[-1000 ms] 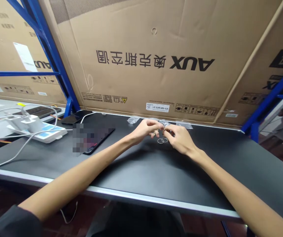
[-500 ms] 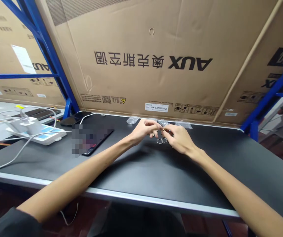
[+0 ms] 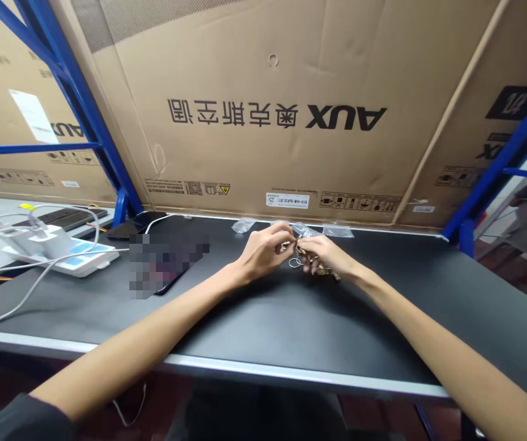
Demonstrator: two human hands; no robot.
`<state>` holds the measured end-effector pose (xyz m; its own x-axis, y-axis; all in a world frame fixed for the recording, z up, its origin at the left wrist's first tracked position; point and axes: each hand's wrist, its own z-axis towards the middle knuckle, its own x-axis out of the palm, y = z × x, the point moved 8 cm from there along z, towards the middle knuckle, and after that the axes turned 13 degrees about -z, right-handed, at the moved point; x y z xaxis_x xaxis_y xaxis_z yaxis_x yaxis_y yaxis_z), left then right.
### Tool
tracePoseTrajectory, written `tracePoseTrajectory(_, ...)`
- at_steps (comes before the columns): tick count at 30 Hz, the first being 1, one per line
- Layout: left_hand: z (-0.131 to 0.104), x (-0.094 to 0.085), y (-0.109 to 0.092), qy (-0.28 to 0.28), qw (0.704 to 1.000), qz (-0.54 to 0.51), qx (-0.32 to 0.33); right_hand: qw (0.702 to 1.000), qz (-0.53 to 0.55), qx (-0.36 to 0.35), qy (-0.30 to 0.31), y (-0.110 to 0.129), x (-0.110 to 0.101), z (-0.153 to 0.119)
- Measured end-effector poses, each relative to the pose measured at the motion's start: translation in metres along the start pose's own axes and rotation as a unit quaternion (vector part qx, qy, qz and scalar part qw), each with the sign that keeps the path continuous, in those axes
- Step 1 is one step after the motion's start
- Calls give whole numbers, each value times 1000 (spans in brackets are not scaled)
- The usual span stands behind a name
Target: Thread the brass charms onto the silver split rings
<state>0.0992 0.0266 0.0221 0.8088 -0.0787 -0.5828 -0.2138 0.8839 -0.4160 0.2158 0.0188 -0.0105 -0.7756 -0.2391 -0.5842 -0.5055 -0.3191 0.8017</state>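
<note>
My left hand (image 3: 266,248) and my right hand (image 3: 325,252) meet fingertip to fingertip over the black tabletop. Small metal pieces, partly hidden, are pinched in the fingers of my left hand. My right hand is closed on gold-coloured metal pieces (image 3: 325,271) that hang out below its palm. A silver ring (image 3: 295,263) lies on the tabletop just under the fingertips; a second ring beside it is mostly hidden. Clear plastic bags (image 3: 244,225) rest behind the hands, along the foot of the cardboard.
A large cardboard box (image 3: 263,153) stands behind the table between blue metal posts (image 3: 84,110). At the left are a dark phone-like device (image 3: 171,278), a black phone (image 3: 135,225), and a white power strip (image 3: 82,260) with plugs and loose white cables.
Both hands have turned, and gold-coloured pieces now show below my right hand. The right-hand ring is now mostly covered. The whole view has shifted slightly.
</note>
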Motion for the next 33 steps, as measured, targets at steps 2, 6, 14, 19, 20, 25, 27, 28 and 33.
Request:
tracePoseTrajectory(2,0,0,4,6,1000,24,11,999,51,3,18,1,0,0)
tracePoseTrajectory(6,0,-2,13,15,999,47,3,994,105,5,42,1,-1,-2)
tracePoseTrajectory(14,-1,9,18,39,995,-25,-88,998,62,2,20,-7,0,1)
tracePoseTrajectory(19,1,14,18,45,994,-45,-88,998,55,20,28,-9,7,1)
tracePoseTrajectory(20,2,11,18,35,995,-37,-81,997,64,26,34,-8,8,1)
tracePoseTrajectory(25,6,0,10,41,999,21,-16,991,115,47,58,-3,9,-3)
tracePoseTrajectory(27,5,3,6,81,996,37,9,991,110,57,56,-5,9,-4)
tracePoseTrajectory(28,3,6,4,104,993,44,18,992,100,62,52,-6,8,-4)
tracePoseTrajectory(33,-10,27,6,220,972,74,25,998,5,59,-14,-1,-9,-4)
